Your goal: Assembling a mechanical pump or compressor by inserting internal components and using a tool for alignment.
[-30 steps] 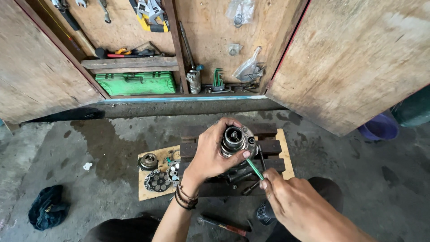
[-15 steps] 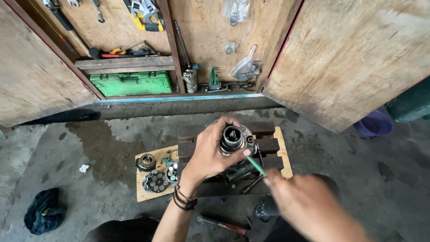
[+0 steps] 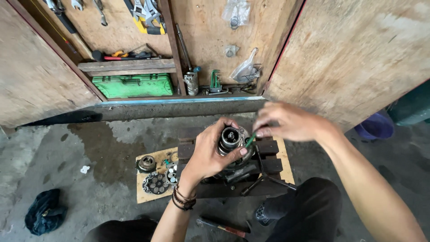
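My left hand [image 3: 210,152] grips a round metal machine part [image 3: 230,139] that stands upright on a dark wooden block [image 3: 268,154]. My right hand [image 3: 286,121] hovers just right of it and pinches a thin green-handled tool [image 3: 249,140] whose tip points down at the part's rim. A wristband of dark cords sits on my left wrist. The part's lower body is hidden behind my left hand.
A board [image 3: 148,192] on the concrete floor holds a round bearing piece [image 3: 146,163] and a plate with holes [image 3: 155,183]. A green toolbox [image 3: 134,85] and hanging tools fill the open cabinet. A dark rag [image 3: 42,217] lies at left, a screwdriver [image 3: 221,227] near my knees.
My right hand has risen from the lower right to above and right of the metal part, carrying the green tool. The left hand keeps its grip.
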